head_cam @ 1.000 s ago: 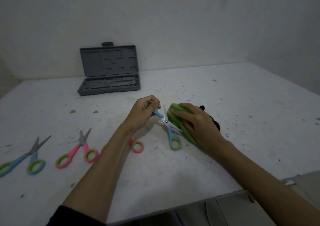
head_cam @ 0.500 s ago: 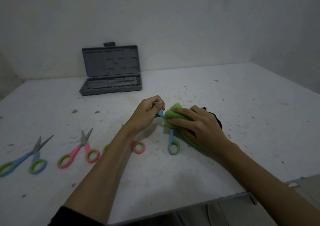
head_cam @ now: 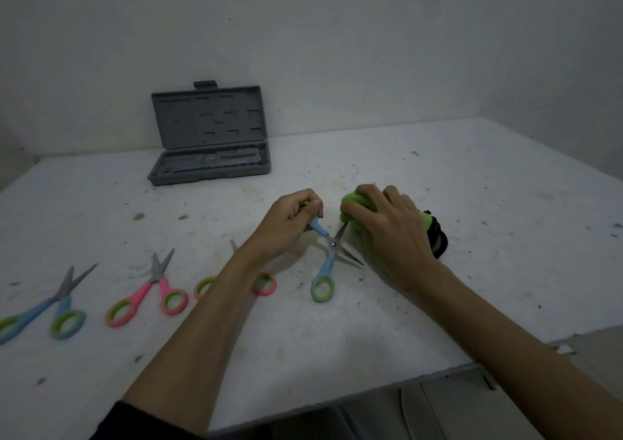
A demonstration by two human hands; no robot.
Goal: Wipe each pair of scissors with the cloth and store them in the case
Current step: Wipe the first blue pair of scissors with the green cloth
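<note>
Blue-handled steel scissors [head_cam: 328, 254] open mid-table, light, rigid, sharp; best held by plastic loops. Left hand [head_cam: 290, 218] pinching upper handle. Right hand [head_cam: 387, 223] curled around soft green cloth [head_cam: 350, 200], wrapping one blade. Open grey plastic case [head_cam: 209, 142] well behind.

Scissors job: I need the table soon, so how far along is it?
Nothing looks stored: no scissors show in the open case. In hand: the left hand grips blue scissors, opened, while the right hand holds the cloth on one blade. Left: blue scissors, pink scissors, and a pink pair under the forearm.
</note>
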